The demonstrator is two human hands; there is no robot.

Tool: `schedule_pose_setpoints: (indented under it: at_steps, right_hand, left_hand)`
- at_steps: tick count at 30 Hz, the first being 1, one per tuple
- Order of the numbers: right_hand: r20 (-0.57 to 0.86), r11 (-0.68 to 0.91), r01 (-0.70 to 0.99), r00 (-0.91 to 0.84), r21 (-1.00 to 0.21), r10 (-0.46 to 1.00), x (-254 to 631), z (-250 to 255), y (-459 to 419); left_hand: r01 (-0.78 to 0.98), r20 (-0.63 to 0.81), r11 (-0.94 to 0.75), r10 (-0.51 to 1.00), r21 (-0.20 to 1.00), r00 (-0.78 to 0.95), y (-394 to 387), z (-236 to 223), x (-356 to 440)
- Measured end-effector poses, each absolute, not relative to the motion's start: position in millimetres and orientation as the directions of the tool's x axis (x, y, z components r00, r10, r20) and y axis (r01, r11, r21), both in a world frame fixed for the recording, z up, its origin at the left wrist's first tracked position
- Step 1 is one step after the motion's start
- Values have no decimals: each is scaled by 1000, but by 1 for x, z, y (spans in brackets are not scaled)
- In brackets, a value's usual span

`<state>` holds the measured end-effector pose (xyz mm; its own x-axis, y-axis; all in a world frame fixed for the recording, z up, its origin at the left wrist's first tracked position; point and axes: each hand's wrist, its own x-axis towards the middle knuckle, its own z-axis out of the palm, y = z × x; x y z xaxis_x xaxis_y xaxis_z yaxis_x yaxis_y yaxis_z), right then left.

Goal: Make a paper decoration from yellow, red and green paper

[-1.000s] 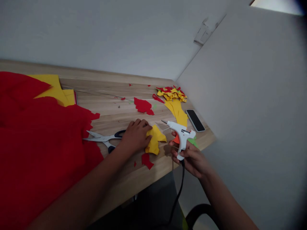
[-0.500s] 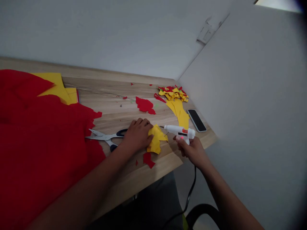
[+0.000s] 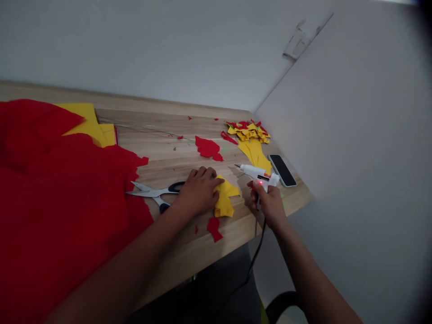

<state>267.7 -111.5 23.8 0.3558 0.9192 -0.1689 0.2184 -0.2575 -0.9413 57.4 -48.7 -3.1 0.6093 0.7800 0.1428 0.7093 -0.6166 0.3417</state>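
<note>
My right hand (image 3: 269, 202) grips a white hot glue gun (image 3: 254, 171) with a red light on its side. The nozzle points left, held above the table. My left hand (image 3: 200, 191) rests on the tabletop, its thumb and forefinger holding the left edge of a crumpled yellow felt piece (image 3: 225, 200). Left of that hand lie open scissors (image 3: 151, 192) with dark handles, partly on a large red felt sheet (image 3: 67, 202). A small red scrap (image 3: 214, 229) is just below the yellow piece.
A phone (image 3: 282, 171) lies at the table's right edge. Yellow strips (image 3: 254, 152) and a heap of red and yellow petals (image 3: 249, 132) sit behind it. A torn red piece (image 3: 208, 148) and thin wires lie mid-table. A black cord (image 3: 254, 261) hangs from the glue gun.
The glue gun has been lifted away from the yellow felt piece, its nozzle now tilted upward. My left hand keeps hold of the piece. The view has shifted slightly.
</note>
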Motion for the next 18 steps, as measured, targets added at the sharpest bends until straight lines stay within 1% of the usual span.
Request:
schedule_pose_setpoints:
  at_steps: [4, 11, 15, 18]
  right_hand:
    - [-174, -235, 162, 323, -958, 930, 259, 11, -111]
    - [-124, -176, 100, 390, -979, 912, 261, -6, -112]
    - [-118, -197, 158, 408, -968, 905, 262, -6, -114]
    - [-117, -204, 169, 419, -964, 900, 261, -6, -116]
  left_hand:
    - [708, 159, -619, 780, 341, 606, -47, -4, 57]
    - [713, 158, -618, 781, 330, 604, -44, -6, 57]
    - [698, 157, -620, 777, 357, 610, -43, -5, 56]
    - [688, 147, -619, 774, 379, 616, -42, -3, 55]
